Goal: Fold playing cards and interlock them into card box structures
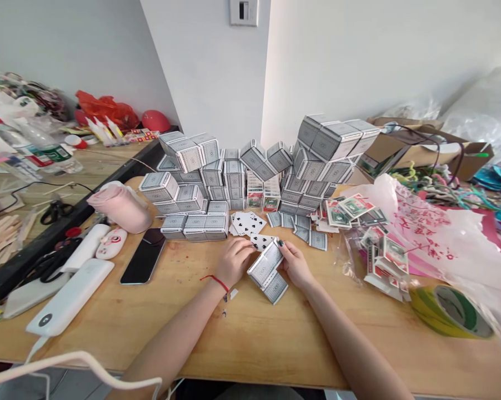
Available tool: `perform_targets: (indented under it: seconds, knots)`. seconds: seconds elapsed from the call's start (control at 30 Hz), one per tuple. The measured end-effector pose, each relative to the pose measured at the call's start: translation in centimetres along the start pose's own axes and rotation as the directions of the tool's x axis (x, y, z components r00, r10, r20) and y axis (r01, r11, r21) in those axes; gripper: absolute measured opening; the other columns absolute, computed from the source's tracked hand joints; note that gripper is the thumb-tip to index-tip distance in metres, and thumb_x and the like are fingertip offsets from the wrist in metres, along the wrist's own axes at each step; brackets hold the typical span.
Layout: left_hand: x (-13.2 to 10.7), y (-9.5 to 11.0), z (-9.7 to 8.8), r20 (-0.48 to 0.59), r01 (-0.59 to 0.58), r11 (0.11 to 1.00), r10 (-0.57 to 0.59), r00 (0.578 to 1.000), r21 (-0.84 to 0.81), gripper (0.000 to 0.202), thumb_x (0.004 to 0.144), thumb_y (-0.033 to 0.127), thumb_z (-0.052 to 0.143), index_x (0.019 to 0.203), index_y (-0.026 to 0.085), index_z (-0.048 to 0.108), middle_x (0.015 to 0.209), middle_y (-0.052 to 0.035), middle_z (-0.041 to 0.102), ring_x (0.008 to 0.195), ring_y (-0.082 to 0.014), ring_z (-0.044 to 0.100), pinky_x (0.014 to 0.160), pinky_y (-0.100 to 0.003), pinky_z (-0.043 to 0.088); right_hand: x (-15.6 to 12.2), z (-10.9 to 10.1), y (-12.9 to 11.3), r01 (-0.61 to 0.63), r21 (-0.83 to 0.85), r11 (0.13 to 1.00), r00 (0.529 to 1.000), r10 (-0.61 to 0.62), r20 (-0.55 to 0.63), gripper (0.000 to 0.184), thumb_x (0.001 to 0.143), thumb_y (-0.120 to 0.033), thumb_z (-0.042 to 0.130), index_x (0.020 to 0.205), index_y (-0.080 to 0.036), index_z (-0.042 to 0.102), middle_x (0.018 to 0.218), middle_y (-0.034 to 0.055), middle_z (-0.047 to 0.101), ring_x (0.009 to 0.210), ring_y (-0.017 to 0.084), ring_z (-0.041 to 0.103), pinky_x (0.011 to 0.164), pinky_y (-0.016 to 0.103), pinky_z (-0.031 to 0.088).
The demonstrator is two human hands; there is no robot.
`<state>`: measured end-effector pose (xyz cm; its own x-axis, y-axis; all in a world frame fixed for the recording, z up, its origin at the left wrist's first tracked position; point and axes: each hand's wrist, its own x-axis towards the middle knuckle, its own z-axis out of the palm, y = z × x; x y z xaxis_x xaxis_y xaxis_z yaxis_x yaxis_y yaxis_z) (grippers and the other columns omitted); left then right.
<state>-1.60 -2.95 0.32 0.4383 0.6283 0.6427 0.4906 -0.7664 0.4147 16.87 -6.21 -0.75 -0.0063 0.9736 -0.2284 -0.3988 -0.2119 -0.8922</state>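
My right hand (295, 265) grips a small block of folded playing cards (264, 268) with grey patterned backs, its thumb at the upper end. A folded card flap (275, 288) sticks out below the block. Just behind it is a face-up playing card (262, 242) with black pips, and the closed fingertips of my left hand (236, 261) pinch its left edge. Beyond my hands lies a fanned pile of spade cards (248, 223). Several folded grey cards (302, 226) rest to its right. Stacked card blocks (204, 225) form a stepped structure along the back.
To the left lie a black phone (144, 256), a white power bank (70, 297) and a pink cloth roll (120, 206). Opened card boxes (387, 261), crumpled plastic (421, 222) and a yellow tape roll (450, 311) are on the right. A white cable (92, 364) crosses the front left.
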Motion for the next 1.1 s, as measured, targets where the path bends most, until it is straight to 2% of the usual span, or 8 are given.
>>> perform_targets:
  seconds: [0.13,0.27,0.43,0.57,0.67,0.8,0.97,1.1]
  knots:
    - [0.1,0.7,0.1,0.054,-0.006,0.996,0.01,0.998,-0.086,0.016,0.079,0.017,0.049,0.088,0.019,0.061,0.1,-0.0075,0.057,0.095,-0.0176,0.051,0.08,-0.033,0.044,0.2,0.0,0.2,0.076,-0.119,0.99,0.993,-0.085,-0.081,0.035,0.067,-0.053,0.058,0.071,-0.019,0.055,0.06,-0.0001,0.049,0.05,0.011,0.044,0.044,0.024,0.042]
    - [0.1,0.7,0.1,0.116,0.168,0.957,-0.144,0.983,-0.234,0.024,0.081,0.016,0.039,0.091,0.017,0.061,0.098,-0.0087,0.054,0.091,-0.0166,0.052,0.079,-0.031,0.044,0.3,0.0,0.4,0.142,-0.273,0.952,0.966,-0.194,-0.173,0.036,0.071,-0.053,0.053,0.072,-0.018,0.057,0.056,-0.0007,0.048,0.046,0.01,0.04,0.039,0.021,0.035]
    - [0.0,0.4,-0.3,0.419,0.489,0.756,-0.311,0.853,-0.434,0.033,0.087,0.026,0.028,0.104,0.015,0.054,0.067,-0.0015,0.056,0.052,-0.0102,0.05,0.053,-0.023,0.042,0.2,-0.1,0.4,0.141,-0.365,0.92,0.954,-0.226,-0.199,0.039,0.072,-0.054,0.05,0.075,-0.016,0.058,0.052,-0.0027,0.044,0.042,0.009,0.037,0.036,0.021,0.03]
    - [0.1,0.8,-0.3,0.545,0.539,0.738,-0.278,0.791,-0.406,0.048,0.074,0.035,0.055,0.117,0.017,0.045,0.08,-0.0035,0.062,0.067,-0.0148,0.057,0.06,-0.025,0.044,0.1,0.1,0.0,0.159,-0.416,0.895,0.945,-0.26,-0.198,0.039,0.071,-0.054,0.052,0.074,-0.016,0.06,0.05,-0.0034,0.044,0.04,0.009,0.035,0.036,0.021,0.028]
    - [0.2,0.9,0.1,0.557,0.576,0.707,-0.306,0.772,-0.41,0.055,0.07,0.033,0.06,0.121,0.019,0.041,0.088,-0.006,0.064,0.079,-0.0186,0.059,0.068,-0.028,0.046,-0.1,0.5,-0.2,0.147,-0.407,0.901,0.949,-0.245,-0.198,0.04,0.071,-0.053,0.052,0.078,-0.015,0.062,0.045,-0.0044,0.043,0.036,0.009,0.035,0.035,0.021,0.027]
    - [0.0,0.1,0.8,0.532,0.61,0.621,-0.34,0.776,-0.493,0.038,0.075,0.033,0.055,0.108,0.015,0.048,0.092,-0.0077,0.063,0.079,-0.0172,0.059,0.068,-0.028,0.047,-0.1,0.6,-0.4,0.155,-0.355,0.922,0.944,-0.244,-0.223,0.047,0.075,-0.053,0.046,0.096,-0.014,0.062,0.042,-0.005,0.042,0.035,0.009,0.038,0.035,0.022,0.029]
    - [-0.4,-0.7,1.3,0.469,0.666,0.491,-0.474,0.745,-0.562,0.027,0.079,0.04,0.048,0.093,0.017,0.044,0.069,0.0015,0.054,0.043,-0.0059,0.044,0.039,-0.018,0.037,0.3,-0.6,-0.7,0.252,-0.273,0.929,0.887,-0.334,-0.318,0.059,0.069,-0.04,0.058,0.123,-0.021,0.044,0.047,-0.009,0.038,0.035,0.007,0.036,0.035,0.02,0.03]
    - [-0.1,-0.8,1.5,0.356,0.649,0.389,-0.599,0.717,-0.653,0.028,0.08,0.04,0.046,0.095,0.019,0.04,0.069,0.0033,0.046,0.041,-0.0042,0.038,0.032,-0.016,0.033,0.4,-1.6,-0.8,0.244,-0.254,0.936,0.899,-0.317,-0.302,0.049,0.069,-0.039,0.057,0.114,-0.02,0.051,0.049,-0.008,0.038,0.036,0.006,0.031,0.034,0.019,0.027]
